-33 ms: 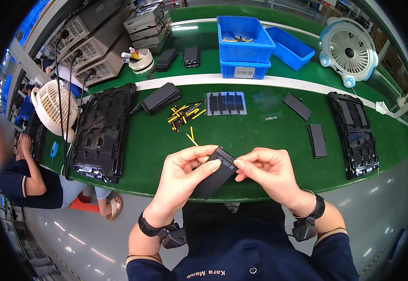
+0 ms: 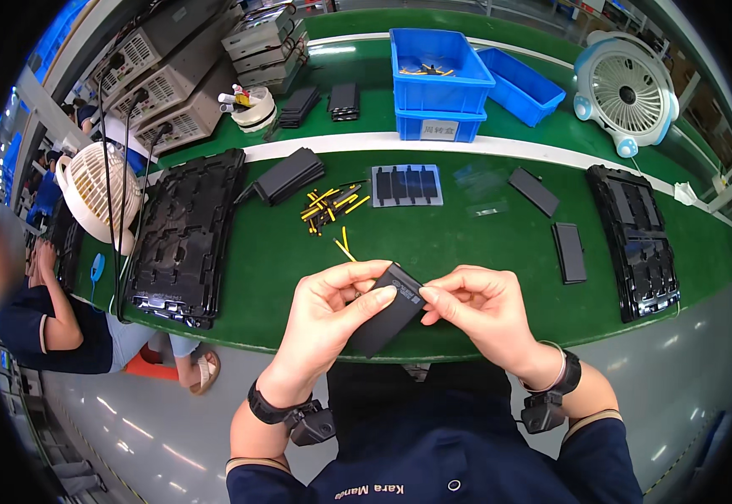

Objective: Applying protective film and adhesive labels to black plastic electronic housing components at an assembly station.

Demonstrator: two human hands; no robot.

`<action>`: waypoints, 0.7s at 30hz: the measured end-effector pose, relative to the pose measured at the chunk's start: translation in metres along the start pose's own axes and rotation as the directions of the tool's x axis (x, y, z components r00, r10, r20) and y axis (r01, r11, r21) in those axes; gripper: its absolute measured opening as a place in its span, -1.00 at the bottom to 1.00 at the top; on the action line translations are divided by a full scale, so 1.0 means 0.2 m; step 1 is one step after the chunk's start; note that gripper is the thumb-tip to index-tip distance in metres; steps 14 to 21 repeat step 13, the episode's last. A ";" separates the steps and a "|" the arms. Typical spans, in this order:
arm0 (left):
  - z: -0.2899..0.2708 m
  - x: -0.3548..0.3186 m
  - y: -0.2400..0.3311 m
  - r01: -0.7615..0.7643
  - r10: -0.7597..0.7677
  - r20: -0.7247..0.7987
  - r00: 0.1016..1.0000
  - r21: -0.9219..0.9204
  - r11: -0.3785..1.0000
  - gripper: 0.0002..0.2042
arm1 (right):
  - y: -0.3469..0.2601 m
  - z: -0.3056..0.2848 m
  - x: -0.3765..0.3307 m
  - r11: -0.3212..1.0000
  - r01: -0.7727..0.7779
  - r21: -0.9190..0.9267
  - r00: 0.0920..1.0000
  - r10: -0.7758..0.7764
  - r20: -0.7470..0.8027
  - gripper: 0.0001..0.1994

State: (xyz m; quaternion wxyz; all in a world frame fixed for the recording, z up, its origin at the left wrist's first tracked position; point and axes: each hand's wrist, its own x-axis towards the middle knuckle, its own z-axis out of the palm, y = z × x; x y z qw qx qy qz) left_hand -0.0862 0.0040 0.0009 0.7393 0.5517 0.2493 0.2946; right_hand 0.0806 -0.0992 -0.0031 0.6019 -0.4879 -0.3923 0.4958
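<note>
A flat black battery [image 2: 389, 315] with faint pale print is held tilted over the near table edge. My left hand [image 2: 330, 304] is closed on its left side, thumb on the upper face and fingers beneath. My right hand [image 2: 481, 309] is closed too, thumb and fingertips pinching at the battery's upper right corner; whether a small part is also between them is hidden. Just beyond my left hand lie loose yellow-and-black strips [image 2: 332, 207]. Farther off, a pale sheet [image 2: 438, 186] carries several black strips. Two more black batteries lie to the right, one [image 2: 569, 252] nearer and another [image 2: 534, 191] farther.
Black moulded trays stand at left [image 2: 183, 244] and right [image 2: 634, 235]. A battery stack [image 2: 290, 176] lies by the left tray. Blue bins [image 2: 441, 71], a white-and-blue fan [image 2: 626, 92] and a cream fan [image 2: 101, 193] stand around. A seated person [image 2: 55, 328] works at left.
</note>
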 end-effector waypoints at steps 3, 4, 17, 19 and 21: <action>0.00 0.00 0.01 0.032 -0.031 -0.009 0.999 0.019 0.999 -0.73 | 0.03 0.00 0.01 0.999 0.034 -0.027 0.999 -0.035 -0.029 -0.84; 0.00 0.00 0.01 0.025 -0.025 -0.013 1.000 0.046 0.999 -0.73 | 0.02 -0.01 0.02 1.000 0.004 -0.003 1.000 -0.004 -0.016 -0.84; -0.02 0.01 0.02 -0.091 0.085 0.036 0.996 0.213 0.973 -0.73 | 0.03 0.00 0.09 0.997 -0.075 0.011 0.995 0.074 0.060 -0.84; -0.02 0.01 0.02 -0.091 0.085 0.036 0.996 0.213 0.973 -0.73 | 0.03 0.00 0.09 0.997 -0.075 0.011 0.995 0.074 0.060 -0.84; -0.02 0.01 0.02 -0.091 0.085 0.036 0.996 0.213 0.973 -0.73 | 0.03 0.00 0.09 0.997 -0.075 0.011 0.995 0.074 0.060 -0.84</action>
